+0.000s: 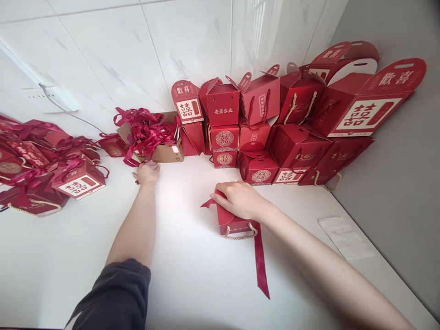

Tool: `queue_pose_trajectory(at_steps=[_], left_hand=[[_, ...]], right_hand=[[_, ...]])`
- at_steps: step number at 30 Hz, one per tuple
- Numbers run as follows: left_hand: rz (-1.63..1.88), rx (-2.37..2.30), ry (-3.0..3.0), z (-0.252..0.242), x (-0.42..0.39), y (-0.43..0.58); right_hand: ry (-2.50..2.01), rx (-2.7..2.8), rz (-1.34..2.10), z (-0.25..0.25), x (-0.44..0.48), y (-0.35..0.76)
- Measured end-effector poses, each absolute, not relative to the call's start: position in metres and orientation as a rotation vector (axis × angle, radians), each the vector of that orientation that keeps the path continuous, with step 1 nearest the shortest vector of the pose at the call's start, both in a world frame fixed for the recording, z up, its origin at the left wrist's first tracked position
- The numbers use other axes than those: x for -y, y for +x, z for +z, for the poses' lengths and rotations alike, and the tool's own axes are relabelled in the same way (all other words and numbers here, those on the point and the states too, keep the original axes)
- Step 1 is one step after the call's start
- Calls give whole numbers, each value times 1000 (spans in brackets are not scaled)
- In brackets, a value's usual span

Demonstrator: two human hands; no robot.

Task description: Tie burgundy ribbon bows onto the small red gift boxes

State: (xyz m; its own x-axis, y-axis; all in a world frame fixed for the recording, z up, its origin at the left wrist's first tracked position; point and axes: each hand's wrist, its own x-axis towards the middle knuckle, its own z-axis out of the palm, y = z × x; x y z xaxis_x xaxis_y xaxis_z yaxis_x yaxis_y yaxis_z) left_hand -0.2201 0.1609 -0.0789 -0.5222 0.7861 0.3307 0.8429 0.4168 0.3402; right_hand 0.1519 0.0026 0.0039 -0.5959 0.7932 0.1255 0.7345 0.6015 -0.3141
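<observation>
Dark sleeve (113, 293) on the left arm first. Beyond it the left hand (147, 173) lies open and relaxed on the white worktop (178, 284), just before a cardboard box (168, 153) of red ribbons (146, 133). Across, the right hand (238, 199) clasps a red gift box (231, 224) from above (rope handle (240, 233) showing) — a loose ribbon (260, 266) trails over the worktop.

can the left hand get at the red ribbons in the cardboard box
Probably yes: the left hand sits on the white counter just in front of the cardboard box, and the red ribbons heap over its near side, with nothing in between.
</observation>
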Motion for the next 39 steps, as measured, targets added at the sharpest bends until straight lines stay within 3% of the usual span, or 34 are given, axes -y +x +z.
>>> queue_pose_trajectory(at_steps=[27, 34, 39], left_hand=[[-733, 2250, -1927, -81, -164, -192], [-900, 2085, -1678, -50, -136, -165], [-920, 1689, -1951, -12, -143, -154]], right_hand=[[-1277, 2590, 336, 5, 0, 150], [-1271, 2579, 341, 5, 0, 150], [-1258, 2575, 309, 5, -1, 151]])
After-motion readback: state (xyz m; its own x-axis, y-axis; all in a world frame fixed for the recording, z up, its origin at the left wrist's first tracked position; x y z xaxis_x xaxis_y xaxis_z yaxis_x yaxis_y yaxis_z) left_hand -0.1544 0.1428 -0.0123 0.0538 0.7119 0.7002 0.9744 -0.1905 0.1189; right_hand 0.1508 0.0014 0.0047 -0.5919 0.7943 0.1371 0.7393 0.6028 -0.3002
